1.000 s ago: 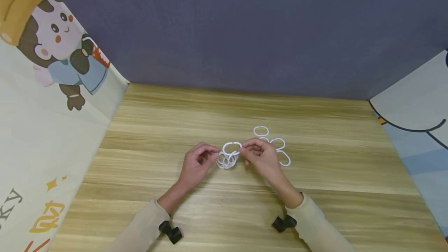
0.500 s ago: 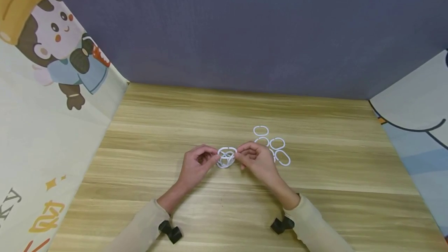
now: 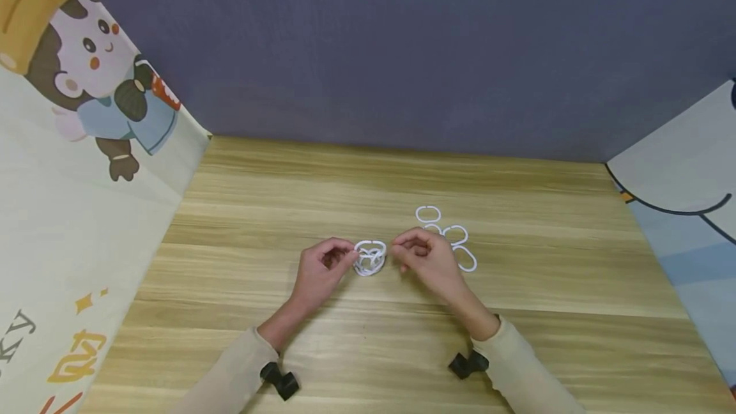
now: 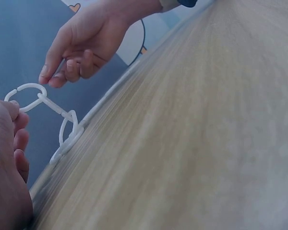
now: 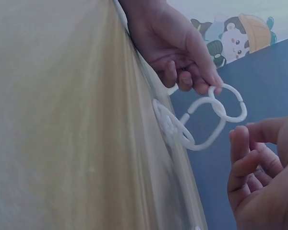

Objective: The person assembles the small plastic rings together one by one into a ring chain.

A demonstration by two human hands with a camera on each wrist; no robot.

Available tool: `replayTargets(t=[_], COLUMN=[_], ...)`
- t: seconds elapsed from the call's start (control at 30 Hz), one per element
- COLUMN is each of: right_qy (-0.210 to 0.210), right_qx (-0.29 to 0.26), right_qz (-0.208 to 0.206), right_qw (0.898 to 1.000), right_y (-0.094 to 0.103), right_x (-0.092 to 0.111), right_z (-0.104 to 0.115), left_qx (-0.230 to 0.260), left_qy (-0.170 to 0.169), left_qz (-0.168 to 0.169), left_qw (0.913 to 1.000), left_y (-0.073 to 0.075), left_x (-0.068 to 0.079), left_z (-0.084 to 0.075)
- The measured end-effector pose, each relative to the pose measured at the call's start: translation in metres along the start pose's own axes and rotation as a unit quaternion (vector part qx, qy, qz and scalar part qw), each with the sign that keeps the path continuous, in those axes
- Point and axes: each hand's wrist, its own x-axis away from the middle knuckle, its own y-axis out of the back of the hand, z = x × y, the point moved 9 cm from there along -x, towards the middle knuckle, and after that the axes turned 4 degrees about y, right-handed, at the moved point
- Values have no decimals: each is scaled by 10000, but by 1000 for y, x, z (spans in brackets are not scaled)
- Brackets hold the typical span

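Let go by the right hand (image 3: 430, 264), held now by the left hand (image 3: 318, 276) alone.
Hangs from a left-hand pinch at the top C-shaped oval link (image 5: 244, 113), looped through the next, with the rest of the white chain (image 3: 369, 268) drooping to the wood-grain tabletop (image 3: 368, 337) between both hands. Shows nothing in the loosely curled right fingers, just apart. Seems newly joined, judging by the release; leaves further white links (image 3: 428, 221) beyond, partly hidden.
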Motion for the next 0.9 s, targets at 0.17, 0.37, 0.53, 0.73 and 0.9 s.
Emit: replayTargets(t=[0.17,0.37,0.53,0.73,0.9], right_qy=[-73,-3,65,-104,-226], right_qx=[-137,-98,-32,29,112], right_qz=[-141,-312,-521,-893,-1379], right_qw=[9998,9995,9986,9959,9901], right_y=[11,27,41,55,70], right_x=[-4,-8,-10,-15,-23], right_z=[0,2,0,-15,-25], left_qx=[-29,-47,-83,-128,-138], left_qy=[30,31,73,68,33], left_qz=[-31,-6,42,71,88], left_qw=[10000,10000,9999,9999,9999], left_y=[1,1,0,0,0], left_x=[0,1,4,7,8], left_z=[-1,-1,1,3,2])
